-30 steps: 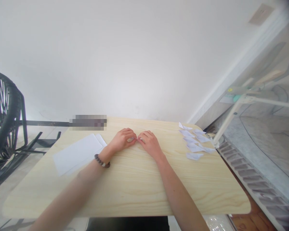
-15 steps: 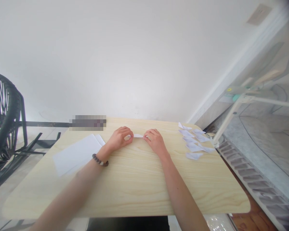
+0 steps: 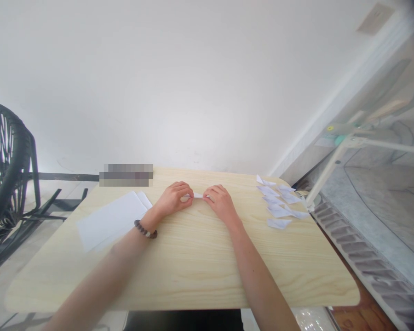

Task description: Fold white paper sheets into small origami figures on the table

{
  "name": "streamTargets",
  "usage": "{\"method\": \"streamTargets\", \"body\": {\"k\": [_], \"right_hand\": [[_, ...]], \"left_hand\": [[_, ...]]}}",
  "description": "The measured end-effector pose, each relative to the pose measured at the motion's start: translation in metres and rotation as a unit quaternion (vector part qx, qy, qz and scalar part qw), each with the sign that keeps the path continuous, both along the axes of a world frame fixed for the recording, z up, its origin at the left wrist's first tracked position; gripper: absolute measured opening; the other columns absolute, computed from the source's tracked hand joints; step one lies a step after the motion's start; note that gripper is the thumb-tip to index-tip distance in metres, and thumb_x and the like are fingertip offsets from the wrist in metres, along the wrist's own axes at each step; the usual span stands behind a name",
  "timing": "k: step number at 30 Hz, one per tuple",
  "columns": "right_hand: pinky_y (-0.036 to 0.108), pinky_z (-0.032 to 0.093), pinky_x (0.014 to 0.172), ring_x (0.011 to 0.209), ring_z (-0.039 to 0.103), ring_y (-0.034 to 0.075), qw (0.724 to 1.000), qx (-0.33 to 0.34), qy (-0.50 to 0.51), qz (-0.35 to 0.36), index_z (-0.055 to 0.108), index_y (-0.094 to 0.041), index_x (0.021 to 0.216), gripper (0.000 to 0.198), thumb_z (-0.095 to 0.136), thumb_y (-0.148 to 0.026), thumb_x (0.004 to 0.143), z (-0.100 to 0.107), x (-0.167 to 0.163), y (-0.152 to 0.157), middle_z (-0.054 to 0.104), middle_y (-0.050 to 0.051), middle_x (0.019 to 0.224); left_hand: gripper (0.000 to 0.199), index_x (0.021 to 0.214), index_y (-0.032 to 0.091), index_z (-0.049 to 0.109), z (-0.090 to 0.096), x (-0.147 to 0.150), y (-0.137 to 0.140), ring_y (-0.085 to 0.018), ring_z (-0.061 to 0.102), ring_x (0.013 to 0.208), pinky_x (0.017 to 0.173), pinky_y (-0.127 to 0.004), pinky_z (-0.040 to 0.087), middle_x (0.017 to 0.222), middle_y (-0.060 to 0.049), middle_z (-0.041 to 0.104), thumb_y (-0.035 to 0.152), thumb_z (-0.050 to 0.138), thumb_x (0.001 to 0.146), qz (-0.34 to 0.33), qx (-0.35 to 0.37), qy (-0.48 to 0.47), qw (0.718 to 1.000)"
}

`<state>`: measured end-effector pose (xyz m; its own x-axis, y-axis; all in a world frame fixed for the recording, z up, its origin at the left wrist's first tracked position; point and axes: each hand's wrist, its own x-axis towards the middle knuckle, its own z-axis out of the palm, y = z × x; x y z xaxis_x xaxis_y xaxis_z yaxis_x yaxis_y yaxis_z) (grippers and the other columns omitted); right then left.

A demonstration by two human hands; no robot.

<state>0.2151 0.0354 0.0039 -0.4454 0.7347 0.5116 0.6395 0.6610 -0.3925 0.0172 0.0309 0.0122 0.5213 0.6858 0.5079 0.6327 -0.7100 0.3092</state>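
Between my two hands, over the middle of the table, is a small strip of folded white paper point(image 3: 198, 195). My left hand point(image 3: 176, 197), with a beaded bracelet point(image 3: 146, 230) at the wrist, pinches its left end between thumb and fingers. The right end sits in a pinch of my right hand point(image 3: 219, 202). My fingers hide both ends of the paper, so its full shape does not show. To the right lie several folded white paper pieces point(image 3: 279, 210) with pointed corners. Flat white paper sheets point(image 3: 112, 220) are stacked loosely by my left forearm.
The pale wooden table point(image 3: 193, 271) stands against a white wall point(image 3: 200, 92). A blurred-out object point(image 3: 126, 175) is at its back left. A dark woven chair point(image 3: 10, 161) stands left of it, and a white metal frame point(image 3: 331, 170) rises at the right.
My hands have come slightly closer together, and less of the paper shows between them. Both still pinch it. The view has shifted a little.
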Motion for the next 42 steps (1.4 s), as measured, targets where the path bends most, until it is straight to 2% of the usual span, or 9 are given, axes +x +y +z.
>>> {"method": "streamTargets", "body": {"k": [6,17,25,29,35,42], "right_hand": [[0.031,0.034,0.077,0.085,0.046,0.017,1.000,0.004,0.009,-0.017,0.058,-0.020,0.075,0.008,0.052,-0.025,0.076,-0.001,0.010,0.003,0.058,0.003,0.083],[0.030,0.034,0.076,0.085,0.046,0.016,1.000,0.000,-0.002,0.006,0.057,-0.021,0.074,0.007,0.052,-0.025,0.076,0.000,-0.001,-0.001,0.058,0.002,0.082],[0.031,0.034,0.077,0.086,0.046,0.017,1.000,0.004,0.007,-0.021,0.058,-0.021,0.074,0.007,0.052,-0.025,0.076,-0.002,0.012,0.004,0.058,0.002,0.082],[0.031,0.033,0.078,0.086,0.046,0.016,0.999,0.004,0.001,-0.034,0.058,-0.021,0.075,0.007,0.052,-0.026,0.076,0.000,0.005,-0.001,0.058,0.002,0.083],[0.030,0.032,0.078,0.087,0.045,0.015,1.000,0.015,-0.027,-0.003,0.060,-0.023,0.079,0.010,0.051,-0.025,0.077,0.000,-0.011,-0.006,0.058,0.002,0.086],[0.032,0.032,0.078,0.088,0.045,0.016,1.000,0.013,-0.014,-0.019,0.061,-0.022,0.075,0.009,0.053,-0.025,0.076,-0.001,0.003,0.000,0.059,0.002,0.084]], "left_hand": [[0.010,0.075,0.018,0.057,0.002,-0.004,0.000,-0.015,0.051,0.082,0.077,-0.029,0.037,0.080,-0.003,0.059,0.017,0.047,0.073,0.013,-0.003,-0.003,1.000],[0.011,0.076,0.018,0.057,0.000,0.001,-0.001,-0.015,0.051,0.082,0.077,-0.029,0.037,0.078,-0.003,0.060,0.017,0.047,0.073,-0.003,0.003,-0.003,1.000],[0.011,0.075,0.019,0.057,0.001,-0.005,0.000,-0.015,0.052,0.082,0.077,-0.030,0.038,0.080,-0.003,0.060,0.017,0.047,0.073,0.012,0.006,-0.007,1.000],[0.011,0.076,0.018,0.057,0.002,-0.003,-0.001,-0.015,0.052,0.082,0.077,-0.030,0.038,0.080,-0.003,0.060,0.017,0.047,0.073,0.007,0.010,-0.007,1.000],[0.011,0.076,0.019,0.057,0.003,0.006,-0.003,-0.015,0.052,0.082,0.077,-0.029,0.038,0.077,-0.002,0.060,0.017,0.046,0.074,-0.013,0.016,0.004,1.000],[0.012,0.076,0.018,0.057,0.003,0.002,-0.003,-0.015,0.052,0.082,0.076,-0.029,0.038,0.079,-0.003,0.060,0.017,0.046,0.073,-0.004,0.019,-0.001,1.000]]}}
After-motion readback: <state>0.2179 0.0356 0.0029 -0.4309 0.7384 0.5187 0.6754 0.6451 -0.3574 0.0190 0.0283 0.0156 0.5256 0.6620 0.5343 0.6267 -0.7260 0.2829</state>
